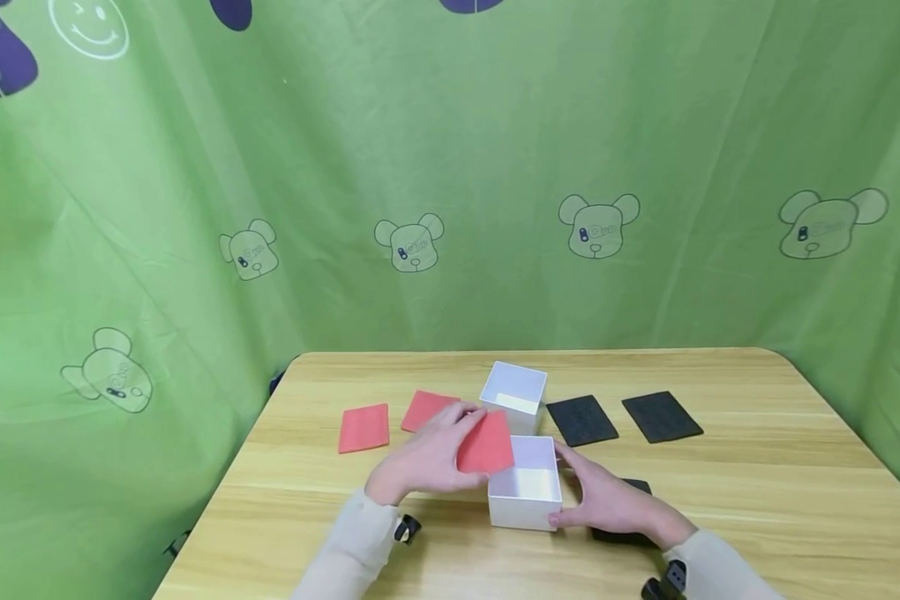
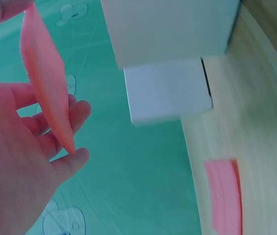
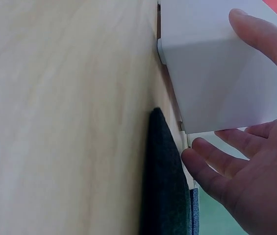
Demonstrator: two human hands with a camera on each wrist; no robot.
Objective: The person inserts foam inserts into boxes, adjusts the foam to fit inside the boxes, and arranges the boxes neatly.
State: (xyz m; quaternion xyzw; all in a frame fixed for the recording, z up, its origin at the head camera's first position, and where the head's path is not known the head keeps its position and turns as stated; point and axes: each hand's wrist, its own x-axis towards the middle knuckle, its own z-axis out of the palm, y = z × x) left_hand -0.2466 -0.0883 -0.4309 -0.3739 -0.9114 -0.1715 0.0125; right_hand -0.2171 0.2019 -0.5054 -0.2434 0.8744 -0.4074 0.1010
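My left hand holds a square red cloth between thumb and fingers, at the left rim of the nearer white box. In the left wrist view the red cloth shows nearly edge-on, bowed between the thumb and fingertips. My right hand grips that open-topped box at its right side. The right wrist view has the thumb on one face of the white box and fingers at its edge. No contents show inside the box. Behind it stands a second white box.
Two more red cloths lie on the wooden table at the left. Black squares lie at the right, one black square partly under my right hand and wrist. A green printed curtain hangs behind the table.
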